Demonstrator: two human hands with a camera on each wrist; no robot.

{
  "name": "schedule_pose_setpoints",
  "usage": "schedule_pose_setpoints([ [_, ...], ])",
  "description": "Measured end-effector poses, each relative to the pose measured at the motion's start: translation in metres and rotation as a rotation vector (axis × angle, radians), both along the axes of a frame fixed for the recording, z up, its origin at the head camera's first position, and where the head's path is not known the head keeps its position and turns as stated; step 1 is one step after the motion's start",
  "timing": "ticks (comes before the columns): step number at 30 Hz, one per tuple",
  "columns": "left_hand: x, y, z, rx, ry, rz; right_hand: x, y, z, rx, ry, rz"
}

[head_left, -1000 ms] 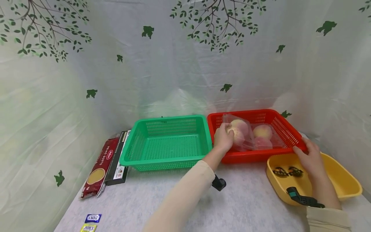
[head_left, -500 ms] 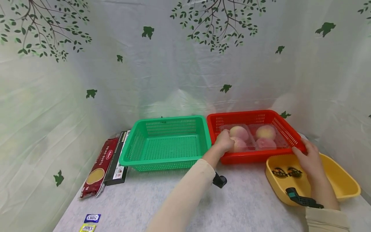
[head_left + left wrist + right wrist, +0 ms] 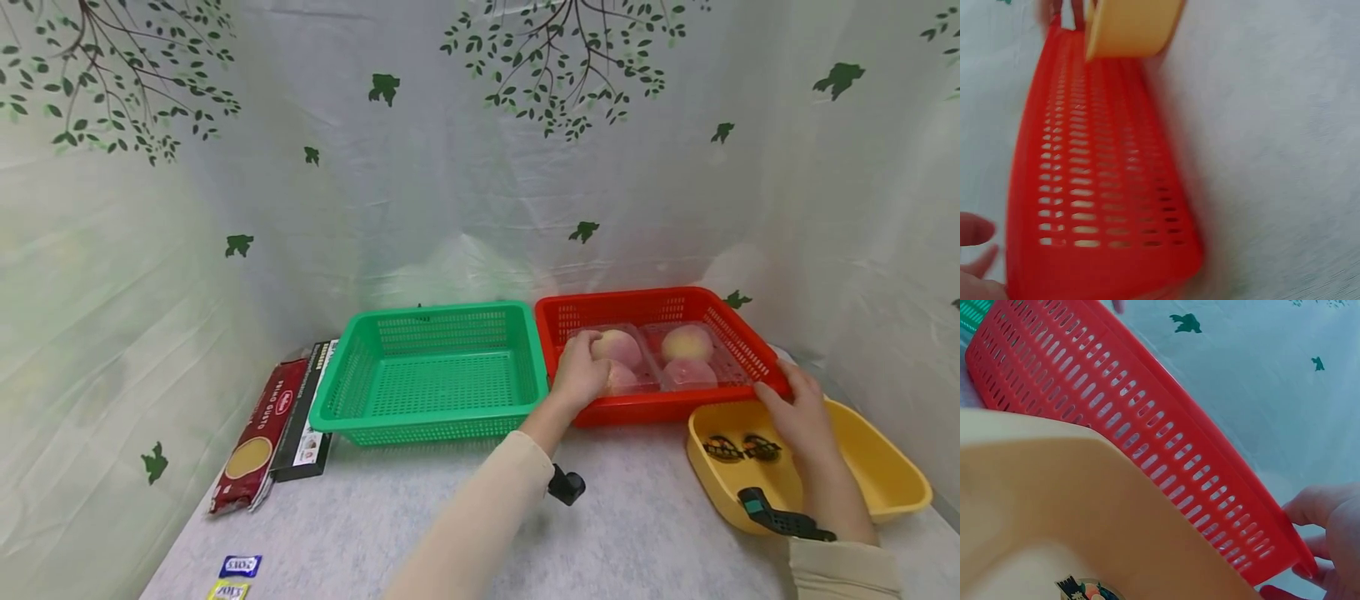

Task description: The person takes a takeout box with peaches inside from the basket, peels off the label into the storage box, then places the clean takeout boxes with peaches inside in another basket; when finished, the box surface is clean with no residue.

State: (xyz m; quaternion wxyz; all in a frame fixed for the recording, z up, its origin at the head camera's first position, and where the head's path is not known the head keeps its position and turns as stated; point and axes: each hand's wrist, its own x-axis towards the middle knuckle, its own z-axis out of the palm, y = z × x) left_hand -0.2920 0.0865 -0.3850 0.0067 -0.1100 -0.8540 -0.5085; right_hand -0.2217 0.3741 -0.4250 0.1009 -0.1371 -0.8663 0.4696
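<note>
Inside slotted red plastic basket [image 3: 738, 350], left hand [image 3: 579, 377] grips clear peach pack [image 3: 651, 357], right hand [image 3: 801, 412] clasps corner.

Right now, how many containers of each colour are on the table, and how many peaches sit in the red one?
Green basket: 1
Red basket: 1
Yellow tub: 1
Peaches showing in their clear pack inside the red basket: 4
Total: 3 containers, 4 peaches

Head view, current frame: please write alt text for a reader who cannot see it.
A person's left hand rests on a clear pack of peaches lying in a red basket, while the right hand holds the basket's near right corner. An empty green basket sits to its left and a yellow tub to its right.
</note>
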Motion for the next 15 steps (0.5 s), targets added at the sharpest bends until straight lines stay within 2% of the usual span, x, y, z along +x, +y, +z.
schedule_pose_setpoints([
  [4, 0.005, -0.004, -0.009, 0.009, 0.214, 0.018, -0.001, -0.002, 0.003, 0.070, -0.012, 0.005],
  [7, 0.014, -0.011, -0.015, -0.034, 0.321, -0.010, 0.000, -0.007, 0.012, 0.161, -0.016, 0.005],
  [11, 0.030, -0.028, -0.019, -0.137, 0.375, -0.112, 0.004, -0.023, 0.028, 0.310, 0.019, 0.004],
  [15, 0.046, -0.048, -0.021, -0.224, 0.397, -0.218, 0.009, -0.048, 0.040, 0.415, 0.118, 0.052],
])
